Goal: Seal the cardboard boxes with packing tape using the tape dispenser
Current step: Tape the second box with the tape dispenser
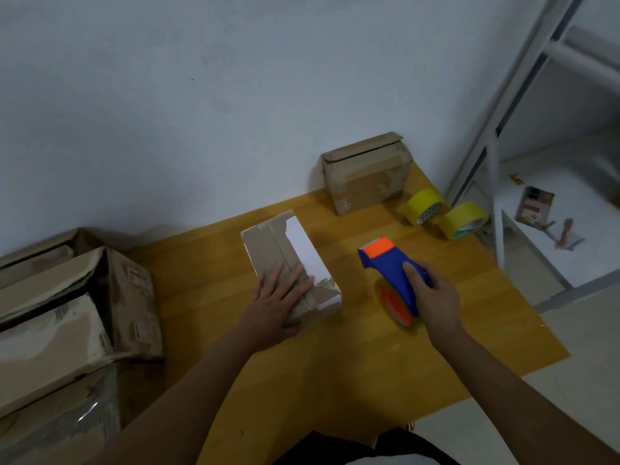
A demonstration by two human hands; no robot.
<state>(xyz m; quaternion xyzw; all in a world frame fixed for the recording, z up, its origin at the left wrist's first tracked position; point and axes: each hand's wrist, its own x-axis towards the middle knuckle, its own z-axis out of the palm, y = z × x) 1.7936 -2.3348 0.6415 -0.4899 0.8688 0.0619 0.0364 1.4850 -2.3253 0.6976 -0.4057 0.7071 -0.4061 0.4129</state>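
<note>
Two hands: L [280,298] flat on cardboard box [268,245], R [434,298] grips plastic dispenser [391,266]

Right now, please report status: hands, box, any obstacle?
Left hand flat on box. Right hand grips tape dispenser, beside box. Nothing between them.

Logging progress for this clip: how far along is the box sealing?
Early. In hand: left hand presses flat on the near box, right hand grips the tape dispenser beside it, not yet on the box. The far box still has a lifted flap, so remains unsealed.
</note>
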